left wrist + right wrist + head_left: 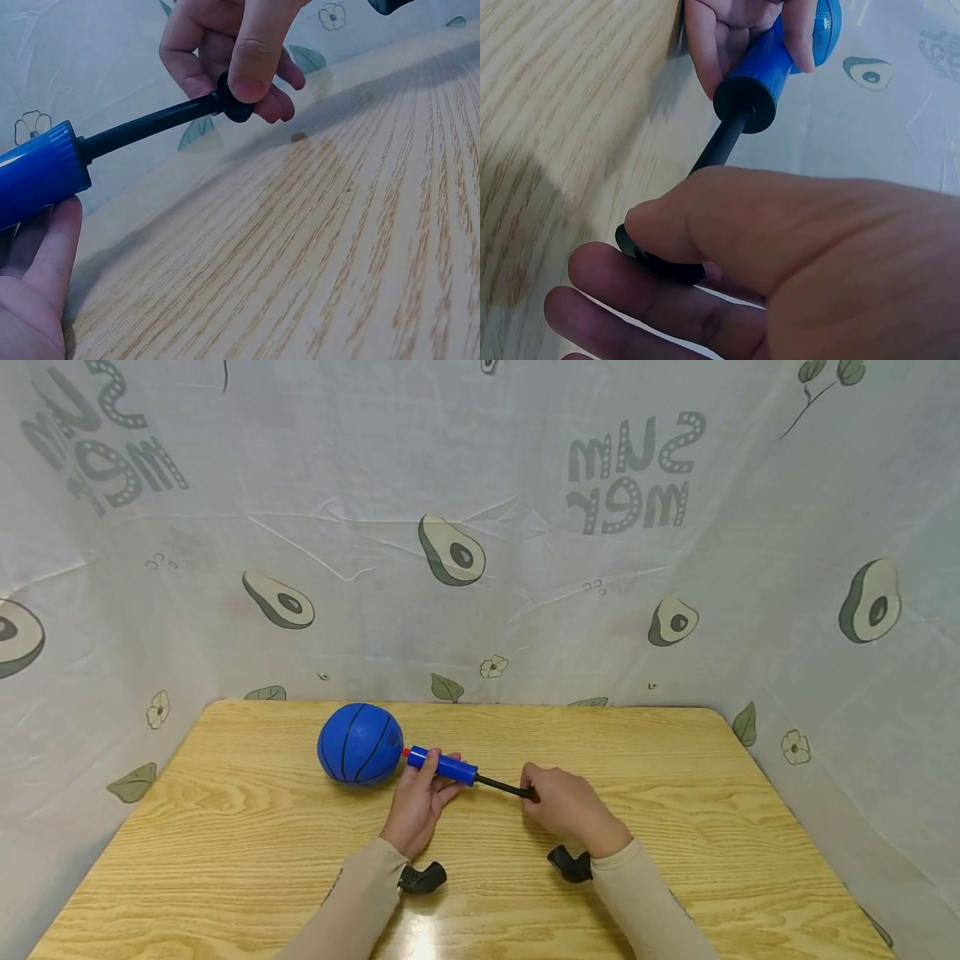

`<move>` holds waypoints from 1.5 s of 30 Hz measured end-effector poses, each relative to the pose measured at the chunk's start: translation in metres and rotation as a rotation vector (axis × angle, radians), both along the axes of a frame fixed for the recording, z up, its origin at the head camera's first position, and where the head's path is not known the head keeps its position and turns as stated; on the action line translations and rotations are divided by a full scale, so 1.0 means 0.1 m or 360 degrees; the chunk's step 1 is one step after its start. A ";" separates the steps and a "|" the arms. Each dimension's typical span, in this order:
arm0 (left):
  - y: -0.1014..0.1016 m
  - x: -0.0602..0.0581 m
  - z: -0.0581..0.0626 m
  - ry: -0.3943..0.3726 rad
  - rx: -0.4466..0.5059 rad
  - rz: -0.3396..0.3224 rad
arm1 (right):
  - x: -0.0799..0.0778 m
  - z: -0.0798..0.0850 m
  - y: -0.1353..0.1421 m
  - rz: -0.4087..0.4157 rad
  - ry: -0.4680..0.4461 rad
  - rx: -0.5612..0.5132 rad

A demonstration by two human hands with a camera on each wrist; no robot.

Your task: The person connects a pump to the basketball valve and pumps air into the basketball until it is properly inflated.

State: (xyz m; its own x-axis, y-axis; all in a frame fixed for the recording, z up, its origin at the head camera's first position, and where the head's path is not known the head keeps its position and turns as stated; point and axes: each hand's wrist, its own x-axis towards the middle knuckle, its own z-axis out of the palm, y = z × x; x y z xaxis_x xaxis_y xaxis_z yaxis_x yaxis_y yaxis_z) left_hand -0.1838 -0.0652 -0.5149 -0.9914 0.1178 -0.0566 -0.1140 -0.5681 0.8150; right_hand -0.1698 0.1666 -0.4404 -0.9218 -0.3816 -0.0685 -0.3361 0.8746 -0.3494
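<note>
A blue ball with black seam lines (360,744) sits on the left part of the table. Right beside it, a blue hand pump (442,765) points its red tip at the ball's right side. My left hand (417,802) grips the pump's blue barrel, thumb over the top and fingers beneath. A long stretch of the black rod (154,127) shows out of the barrel's end. At the far end of that rod, my right hand (567,803) pinches the black handle (671,270) between thumb and fingers. Most of the handle is hidden by the fingers in the head view.
The wood-grain table (225,860) ends at a pale curtain (360,585) printed with avocados, which hangs along the back and both sides. Black devices are strapped at the left wrist (423,878) and the right wrist (570,864).
</note>
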 end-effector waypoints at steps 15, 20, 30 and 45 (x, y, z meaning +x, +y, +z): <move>0.00 0.00 -0.02 0.0000 -0.0026 0.0006 | -0.02 -0.04 -0.02 0.0007 -0.0044 0.0008; 0.02 0.01 -0.02 -0.0004 -0.0036 0.0003 | -0.01 -0.04 -0.01 -0.0003 -0.0050 0.0013; 0.01 -0.01 -0.02 0.0032 -0.0051 0.0020 | -0.06 -0.07 -0.05 0.0032 0.0102 -0.0030; 0.03 0.01 -0.05 0.0081 -0.0142 -0.0131 | -0.02 -0.11 -0.19 0.0323 0.0287 -0.0200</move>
